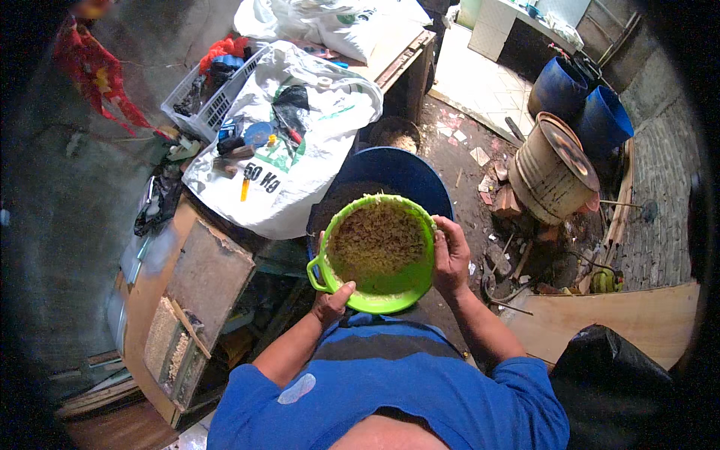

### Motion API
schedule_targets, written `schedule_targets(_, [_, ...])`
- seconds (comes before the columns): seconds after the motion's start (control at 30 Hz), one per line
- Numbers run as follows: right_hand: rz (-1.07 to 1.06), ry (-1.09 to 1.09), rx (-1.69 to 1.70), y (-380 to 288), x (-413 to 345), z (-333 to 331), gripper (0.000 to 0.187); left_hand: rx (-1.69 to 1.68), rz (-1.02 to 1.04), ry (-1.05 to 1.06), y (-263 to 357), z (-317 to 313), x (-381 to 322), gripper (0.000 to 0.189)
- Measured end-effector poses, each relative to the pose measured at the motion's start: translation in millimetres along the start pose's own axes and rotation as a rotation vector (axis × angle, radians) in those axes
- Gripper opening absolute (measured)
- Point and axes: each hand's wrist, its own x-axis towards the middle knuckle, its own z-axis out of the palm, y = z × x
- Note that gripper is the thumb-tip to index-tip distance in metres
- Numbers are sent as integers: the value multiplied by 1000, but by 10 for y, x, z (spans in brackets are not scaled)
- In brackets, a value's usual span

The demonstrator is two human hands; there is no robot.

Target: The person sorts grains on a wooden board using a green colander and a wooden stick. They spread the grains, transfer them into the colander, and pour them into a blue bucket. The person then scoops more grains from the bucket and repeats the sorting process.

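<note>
Between my hands is a lime-green plastic sieve (388,304) with a loop handle at its left. Brown, crumbly material (377,239) covers much of its mesh, and pale bits cling to the rim. My left hand (333,304) grips the lower left rim near the handle, thumb on top. My right hand (451,253) holds the right side of the rim. Beneath and beyond the sieve stands a large blue tub (413,169), whose inside shows more brownish material at the left. The sieve hides the tub's near part.
A white woven sack (315,197) with small items on it lies at the left, beside a plastic crate (197,107). Right stand a rusty metal drum (548,169) and blue barrels (604,121). Rubble (498,259) litters the floor; a plywood sheet (607,315) lies lower right.
</note>
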Motion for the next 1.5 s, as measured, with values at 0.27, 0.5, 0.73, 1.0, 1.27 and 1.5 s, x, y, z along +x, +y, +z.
schedule_targets(0.27, [-137, 14, -76, 291, -311, -366, 21, 427, 166, 62, -497, 148, -28, 29])
schedule_targets(0.5, [443, -387, 9, 630, -217, -515, 24, -234, -193, 189, -150, 656, -379, 52])
schedule_targets(0.73, [802, -507, 641, 869, 201, -686, 35, -264, -108, 398, 164, 791, -990, 30])
schedule_targets(1.0, [154, -770, -564, 2094, -911, -733, 53, -320, -69, 492, -16, 477, -1768, 29])
schedule_targets(1.27, [849, -1328, -629, 2494, -3260, -1325, 67, -568, 104, 748, -713, -166, -3402, 42])
schedule_targets(1.5, [455, -1829, -552, 2034, -3664, -919, 58, -618, 204, 1046, -1493, -689, -4931, 57])
